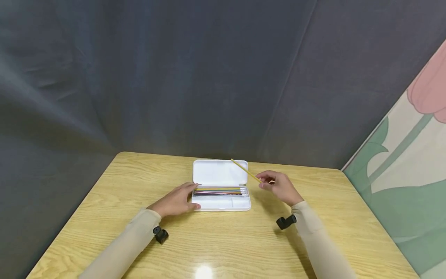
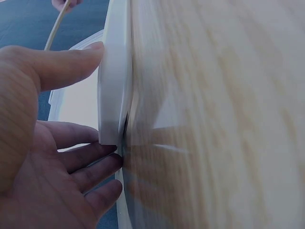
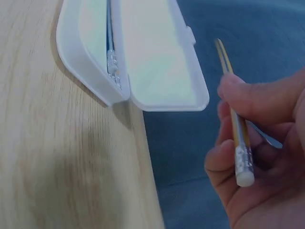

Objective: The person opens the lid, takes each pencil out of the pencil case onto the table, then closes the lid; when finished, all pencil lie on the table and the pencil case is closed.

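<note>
Wood-grain worktop (image 1: 223, 240): left hand (image 1: 178, 200), fingers apart, should brace white pencil case (image 1: 212, 203) at left end; right hand (image 1: 279, 186), pinching yellow pencil (image 1: 246, 170), should clear raised lid (image 1: 216, 172).

Dark curtain (image 1: 209, 77), tulip-patterned cloth (image 1: 411, 217), wood-grain table (image 1: 240, 242)

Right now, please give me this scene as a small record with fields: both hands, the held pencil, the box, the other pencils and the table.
left hand: touches the left end of the box, thumb at its front wall
right hand: holds one pencil, right of the box
held pencil: yellow, tilted, white eraser nearest the hand
box: white, lid opened away from the person
other pencils: lengthwise in the rear compartment
table: light wood grain
</note>
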The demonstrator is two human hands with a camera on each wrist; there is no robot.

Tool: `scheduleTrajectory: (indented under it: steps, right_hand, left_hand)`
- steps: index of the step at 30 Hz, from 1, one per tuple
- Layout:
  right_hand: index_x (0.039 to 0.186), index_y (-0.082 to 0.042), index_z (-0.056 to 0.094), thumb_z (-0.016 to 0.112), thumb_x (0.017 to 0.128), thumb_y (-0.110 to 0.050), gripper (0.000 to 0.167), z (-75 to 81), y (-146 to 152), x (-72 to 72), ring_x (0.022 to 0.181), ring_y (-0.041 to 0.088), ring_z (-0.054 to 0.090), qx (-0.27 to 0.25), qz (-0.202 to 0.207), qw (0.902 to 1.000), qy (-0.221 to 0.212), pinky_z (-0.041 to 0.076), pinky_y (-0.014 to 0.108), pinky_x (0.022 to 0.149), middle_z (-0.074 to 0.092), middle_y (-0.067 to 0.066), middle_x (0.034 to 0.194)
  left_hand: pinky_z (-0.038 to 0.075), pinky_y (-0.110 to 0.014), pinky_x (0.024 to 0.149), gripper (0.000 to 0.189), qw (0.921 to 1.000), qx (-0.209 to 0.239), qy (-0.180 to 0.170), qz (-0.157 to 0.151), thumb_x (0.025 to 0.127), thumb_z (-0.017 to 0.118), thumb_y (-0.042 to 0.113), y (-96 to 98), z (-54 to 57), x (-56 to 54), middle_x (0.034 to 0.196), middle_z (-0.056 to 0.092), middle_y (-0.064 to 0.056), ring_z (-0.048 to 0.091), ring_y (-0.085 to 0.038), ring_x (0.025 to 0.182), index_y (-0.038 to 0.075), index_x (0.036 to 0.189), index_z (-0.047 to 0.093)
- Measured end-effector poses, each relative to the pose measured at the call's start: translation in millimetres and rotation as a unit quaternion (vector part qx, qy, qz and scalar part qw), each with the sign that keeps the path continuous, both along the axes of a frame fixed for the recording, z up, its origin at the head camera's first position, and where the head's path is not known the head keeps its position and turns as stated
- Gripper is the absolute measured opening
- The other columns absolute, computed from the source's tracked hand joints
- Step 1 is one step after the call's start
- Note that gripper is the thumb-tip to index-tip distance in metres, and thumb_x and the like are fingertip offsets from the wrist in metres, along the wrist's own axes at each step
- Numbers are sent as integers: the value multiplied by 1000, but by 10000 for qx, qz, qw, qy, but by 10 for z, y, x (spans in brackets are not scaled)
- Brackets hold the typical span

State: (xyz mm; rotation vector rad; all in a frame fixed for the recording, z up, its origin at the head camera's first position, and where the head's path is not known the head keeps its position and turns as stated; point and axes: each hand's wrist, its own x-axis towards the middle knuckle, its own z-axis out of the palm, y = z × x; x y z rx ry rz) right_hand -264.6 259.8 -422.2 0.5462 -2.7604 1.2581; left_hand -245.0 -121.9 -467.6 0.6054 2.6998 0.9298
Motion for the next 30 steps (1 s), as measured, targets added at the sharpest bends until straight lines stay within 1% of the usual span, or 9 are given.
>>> scheduleTrajectory:
  steps: [2, 4, 8, 11, 14, 18, 20, 25, 30]
  right_hand:
    - [119, -2, 71, 71, 93, -5, 26, -5, 66, 7, 83, 10, 59, -364, -167, 9988, -270, 51, 21, 70, 67, 8, 96]
    - [122, 2, 68, 70, 94, -4, 29, -24, 117, 9, 79, 8, 57, -733, -343, 9950, -577, 48, 20, 63, 63, 4, 93]
    - [126, 9, 62, 68, 94, -2, 34, -65, 175, 23, 78, 4, 57, -1402, -650, 9831, -981, 47, 20, 63, 60, -6, 89]
    - [128, 11, 60, 67, 94, -3, 37, -89, 208, 49, 79, 2, 58, -1621, -858, 9765, -1128, 51, 20, 70, 60, -9, 88]
    - [130, 10, 59, 65, 95, -3, 38, -132, 250, 74, 75, 4, 57, -1668, -1033, 9714, -1338, 50, 20, 68, 60, -7, 87]
    - [131, 11, 57, 64, 95, -3, 39, -245, 273, 91, 71, 7, 56, -1470, -1161, 9684, -1647, 51, 21, 63, 60, -3, 86]
    - [132, 9, 57, 65, 95, -4, 40, -313, 264, 94, 69, 9, 58, -1230, -1272, 9687, -1742, 52, 23, 61, 60, -1, 86]
    - [135, 1, 58, 71, 92, -11, 47, -455, 221, 86, 60, 13, 62, -129, -1466, 9759, -1614, 55, 27, 54, 69, 7, 88]
    - [140, -1, 55, 73, 89, -13, 55, -478, 137, 83, 52, 12, 63, 778, -1440, 9775, -1334, 55, 27, 49, 70, 7, 83]
  left_hand:
    - [35, -56, 122, 83, 10000, 14, 15, 2, 92, 75, 42, -8, -3, -5, 165, 33, -13, 35, -35, 152, 12, 159, 36]
    - [35, -56, 122, 83, 10000, 31, 23, -2, 92, 75, 42, -11, -5, -8, 165, 33, -13, 35, -35, 152, 12, 159, 36]
    - [34, -55, 122, 83, 10000, 37, 1, 5, 92, 75, 42, 3, -6, -1, 165, 33, -14, 34, -35, 152, 11, 159, 36]
    - [33, -55, 123, 83, 10000, 30, -25, 15, 92, 75, 42, 16, -5, 8, 165, 33, -14, 33, -35, 153, 11, 158, 36]
    - [33, -56, 123, 83, 10000, 50, -38, -10, 92, 75, 41, 25, -4, 6, 165, 33, -14, 33, -36, 153, 11, 158, 36]
    - [34, -56, 122, 83, 9999, 81, -51, -39, 92, 75, 41, 25, -5, -20, 165, 32, -14, 34, -36, 152, 11, 159, 35]
    - [34, -56, 121, 84, 10000, 78, -54, -27, 92, 75, 41, 24, -6, -34, 166, 32, -14, 34, -36, 152, 11, 159, 35]
    - [34, -56, 122, 83, 9999, 58, -93, -9, 92, 74, 41, 23, -8, -42, 166, 32, -14, 34, -36, 153, 11, 159, 35]
    - [34, -57, 122, 83, 9999, 88, -138, -24, 92, 74, 41, 24, -12, -35, 165, 32, -15, 33, -37, 153, 10, 159, 35]
